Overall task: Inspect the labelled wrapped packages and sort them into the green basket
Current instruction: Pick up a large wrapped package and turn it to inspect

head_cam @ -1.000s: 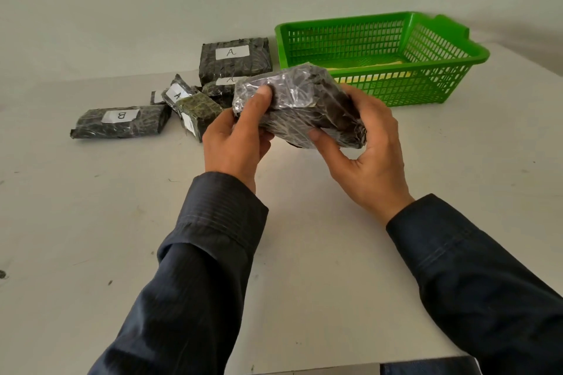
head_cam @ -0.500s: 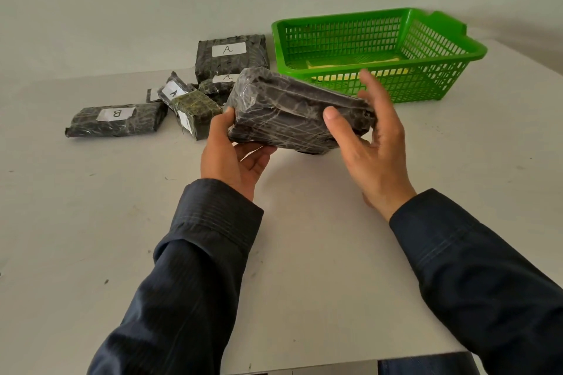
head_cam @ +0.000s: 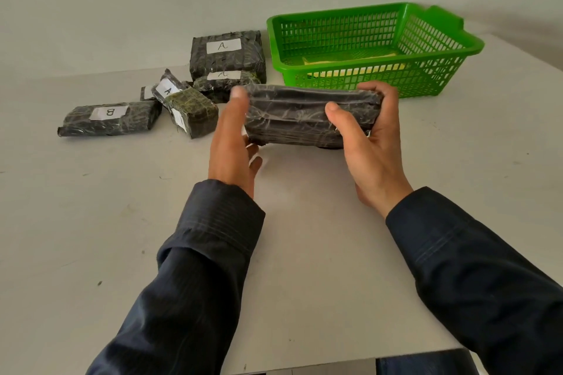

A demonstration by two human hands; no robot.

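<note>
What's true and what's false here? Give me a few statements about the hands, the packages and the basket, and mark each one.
1. The left hand and right hand hold one dark wrapped package between them, above the table. True.
2. The green basket stands left of the loose packages. False: it stands to their right.
3. The package farthest left is labelled B. True.
4. The held package shows a label A to the camera. False: no label shows on its visible side.
5. The basket holds nothing. False: something yellow lies in it.
</note>
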